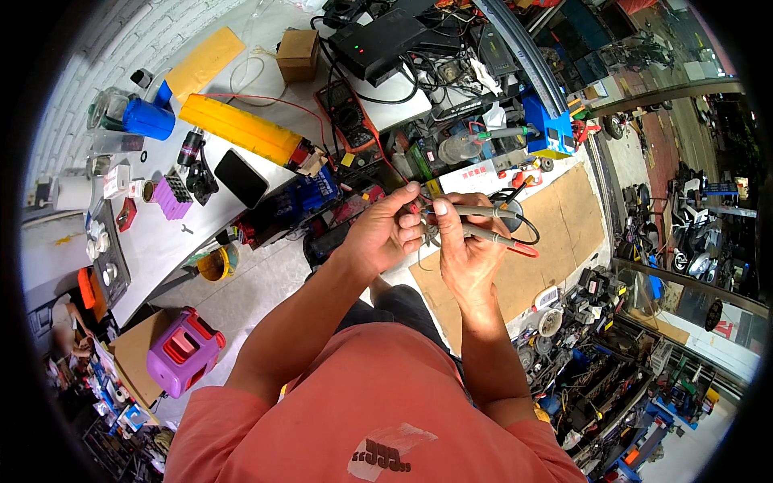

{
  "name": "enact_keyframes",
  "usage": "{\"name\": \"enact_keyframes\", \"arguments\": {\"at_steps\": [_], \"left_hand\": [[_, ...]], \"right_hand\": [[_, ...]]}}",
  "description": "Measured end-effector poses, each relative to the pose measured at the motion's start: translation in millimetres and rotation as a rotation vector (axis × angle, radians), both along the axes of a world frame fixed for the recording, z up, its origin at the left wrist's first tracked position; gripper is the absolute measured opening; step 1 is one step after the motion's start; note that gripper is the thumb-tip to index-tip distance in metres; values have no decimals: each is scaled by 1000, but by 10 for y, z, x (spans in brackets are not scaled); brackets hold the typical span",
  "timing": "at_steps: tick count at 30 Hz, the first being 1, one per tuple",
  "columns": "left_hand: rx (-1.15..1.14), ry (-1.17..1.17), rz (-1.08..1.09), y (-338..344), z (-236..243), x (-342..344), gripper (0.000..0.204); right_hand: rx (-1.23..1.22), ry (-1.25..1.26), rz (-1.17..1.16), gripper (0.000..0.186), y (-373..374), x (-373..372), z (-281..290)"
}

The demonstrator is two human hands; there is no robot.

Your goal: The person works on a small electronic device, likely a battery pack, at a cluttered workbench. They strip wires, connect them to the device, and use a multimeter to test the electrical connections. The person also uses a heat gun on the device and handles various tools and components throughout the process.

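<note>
My left hand is closed in a pinch in front of my chest. A small red piece shows between its fingertips, with thin wires around it. Beside it, my right hand grips two grey, pen-shaped cable ends. A black lead loops out of one, and the other ends in red. The two hands nearly meet, so the parts between the fingers are partly hidden. Beyond them, an orange-cased multimeter lies on the cluttered bench, and a thin red lead runs from its area toward my left hand.
Brown board covers the worktop under and right of my hands. On the white table at left are a phone, a yellow case and a blue cup. A purple plastic box stands lower left; piled parts lie right.
</note>
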State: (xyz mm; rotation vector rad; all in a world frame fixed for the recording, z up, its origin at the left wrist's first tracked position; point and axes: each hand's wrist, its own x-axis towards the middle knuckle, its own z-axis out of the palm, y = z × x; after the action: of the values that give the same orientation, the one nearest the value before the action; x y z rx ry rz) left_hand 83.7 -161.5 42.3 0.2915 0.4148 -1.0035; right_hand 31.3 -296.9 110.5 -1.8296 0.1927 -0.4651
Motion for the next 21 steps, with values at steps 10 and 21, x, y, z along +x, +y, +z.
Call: {"name": "enact_keyframes", "arguments": {"at_steps": [10,21], "left_hand": [[42,22,14,-29,92,-50,34],[80,56,38,-42,147,-90,33]], "right_hand": [[-91,-11,-21,13,6,-18,-15],[-94,-47,-14,11,35,-52,-16]]}}
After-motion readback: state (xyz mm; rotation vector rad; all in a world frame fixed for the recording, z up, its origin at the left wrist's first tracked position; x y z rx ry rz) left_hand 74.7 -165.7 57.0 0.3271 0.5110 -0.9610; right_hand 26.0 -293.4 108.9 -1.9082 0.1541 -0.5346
